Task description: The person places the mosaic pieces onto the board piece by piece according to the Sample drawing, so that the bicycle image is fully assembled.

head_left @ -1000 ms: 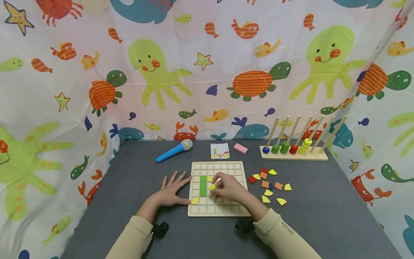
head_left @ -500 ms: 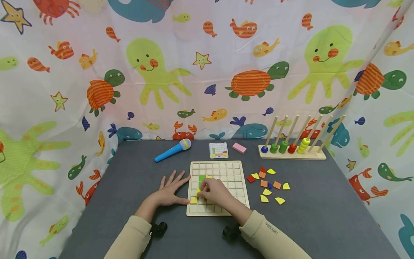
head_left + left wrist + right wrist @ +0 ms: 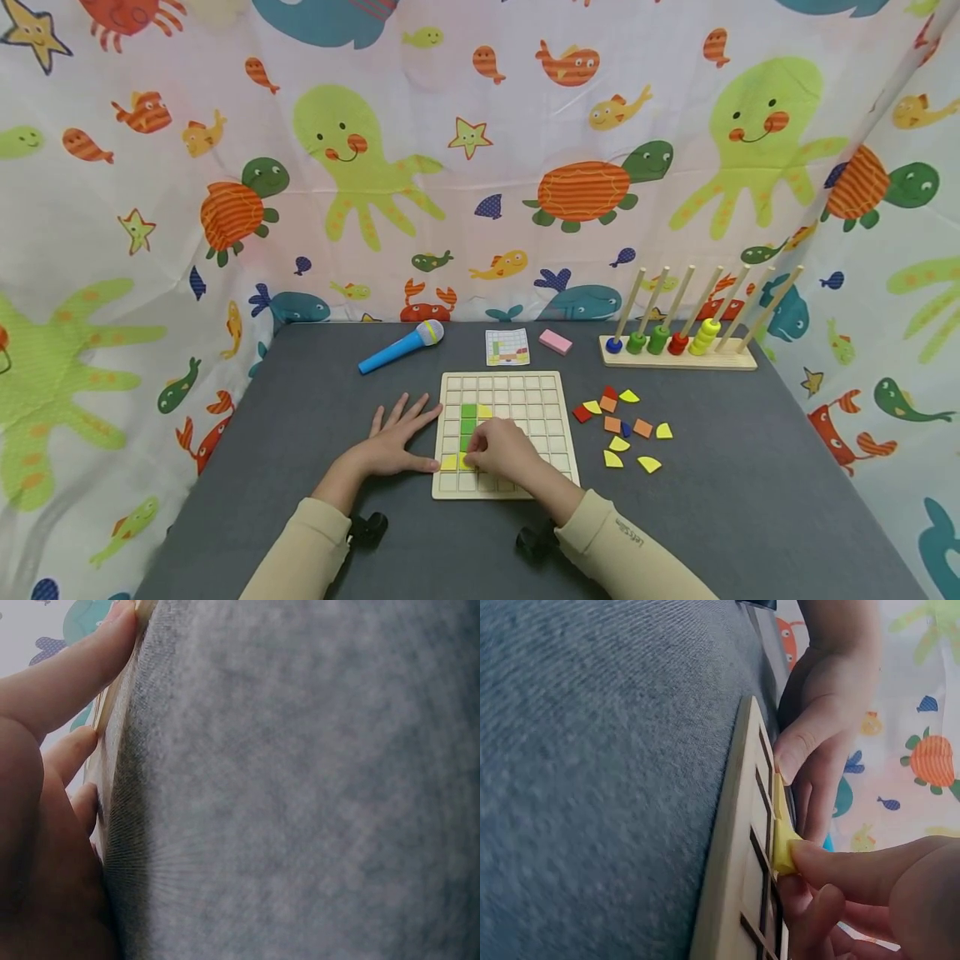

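A wooden grid board (image 3: 517,385) lies on the grey table. My right hand (image 3: 504,452) pinches a yellow tile (image 3: 784,851) between thumb and fingers, low in a cell at the board's lower left; its exact shape is partly covered. Beside it, to the left, lies another yellow tile (image 3: 447,462). Green squares (image 3: 468,417) run in a column above the pinched tile, and one more yellow piece (image 3: 485,411) sits right of the top green square. My left hand (image 3: 393,442) lies on the table with fingers spread, its thumb and a fingertip touching the board's left edge.
Loose yellow quarter-circles (image 3: 649,464), orange squares (image 3: 642,427) and red pieces (image 3: 582,413) lie right of the board. Behind it are a blue toy microphone (image 3: 401,346), a pattern card (image 3: 507,347) and a pink block (image 3: 555,342). A peg rack with rings (image 3: 712,358) stands back right.
My right hand has moved left and toward the board's lower left with the yellow tile, which now sits lower, next to the other yellow tile. My left hand has stayed in place.
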Demonstrator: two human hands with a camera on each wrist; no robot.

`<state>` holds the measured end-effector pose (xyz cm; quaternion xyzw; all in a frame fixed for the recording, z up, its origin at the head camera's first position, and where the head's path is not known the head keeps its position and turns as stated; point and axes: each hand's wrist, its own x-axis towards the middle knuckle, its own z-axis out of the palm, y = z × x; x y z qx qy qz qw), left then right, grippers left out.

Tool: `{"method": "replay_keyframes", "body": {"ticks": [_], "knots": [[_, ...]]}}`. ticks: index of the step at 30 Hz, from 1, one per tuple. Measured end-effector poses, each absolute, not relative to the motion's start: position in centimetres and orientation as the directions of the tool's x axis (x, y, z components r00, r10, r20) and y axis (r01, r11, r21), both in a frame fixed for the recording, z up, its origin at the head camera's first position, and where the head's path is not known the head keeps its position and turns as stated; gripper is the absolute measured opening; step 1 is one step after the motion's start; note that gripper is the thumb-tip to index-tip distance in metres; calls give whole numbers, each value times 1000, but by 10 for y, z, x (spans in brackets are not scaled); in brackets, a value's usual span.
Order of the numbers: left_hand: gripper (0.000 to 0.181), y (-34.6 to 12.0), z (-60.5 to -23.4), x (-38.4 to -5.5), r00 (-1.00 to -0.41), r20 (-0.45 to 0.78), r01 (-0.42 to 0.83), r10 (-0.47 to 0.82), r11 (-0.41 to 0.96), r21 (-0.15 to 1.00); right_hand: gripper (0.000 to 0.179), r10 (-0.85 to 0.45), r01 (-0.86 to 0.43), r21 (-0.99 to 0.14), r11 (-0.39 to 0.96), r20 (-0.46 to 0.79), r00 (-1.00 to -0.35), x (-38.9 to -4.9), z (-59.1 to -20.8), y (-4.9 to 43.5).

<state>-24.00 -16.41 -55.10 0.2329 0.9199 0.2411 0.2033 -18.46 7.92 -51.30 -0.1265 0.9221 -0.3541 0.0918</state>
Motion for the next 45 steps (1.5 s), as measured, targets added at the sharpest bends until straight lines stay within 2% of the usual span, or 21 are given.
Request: {"method": "replay_keyframes", "body": {"ticks": [15, 23, 32, 38, 45], "knots": [[104, -166, -550, -239, -809, -239, 321, 538, 744, 586, 20, -287, -176, -630, 756, -78, -955, -185, -521, 78], [104, -165, -559, -243, -814, -277, 309, 510, 785, 537, 22, -271, -162, -635, 756, -79, -959, -183, -521, 80], [103, -166, -562, -244, -817, -270, 307, 509, 782, 543, 22, -262, -155, -630, 761, -80, -962, -182, -518, 84], [103, -167, -561, -243, -816, -274, 309, 509, 784, 538, 16, -281, -161, -673, 722, -72, -957, -183, -506, 101], [105, -167, -559, -244, -809, -285, 304, 514, 781, 545, 11, -187, -84, -682, 727, -79, -979, -183, -489, 140]]}}
